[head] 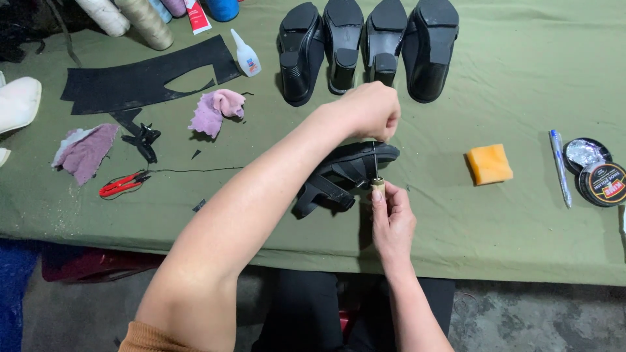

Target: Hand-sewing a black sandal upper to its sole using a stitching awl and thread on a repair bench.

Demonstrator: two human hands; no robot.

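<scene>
A black strappy sandal (339, 173) lies on its side on the green cloth-covered table (456, 215). My left hand (368, 111) reaches across it as a closed fist. Its fingertips are pinched just above the sandal's toe end, at the top of a thin dark shaft. What they pinch is too small to tell. My right hand (393, 221) is below the sandal and grips an awl (377, 182) by its small wooden handle. The awl's metal shaft points up against the sandal's edge.
Several black heeled shoes (365, 45) stand soles-up at the back. An orange sponge (489, 164), a pen (559, 166) and polish tins (596, 173) lie on the right. On the left are a glue bottle (247, 55), pink rags (218, 111), black leather pieces (143, 78), red snips (122, 184) and thread cones (143, 19).
</scene>
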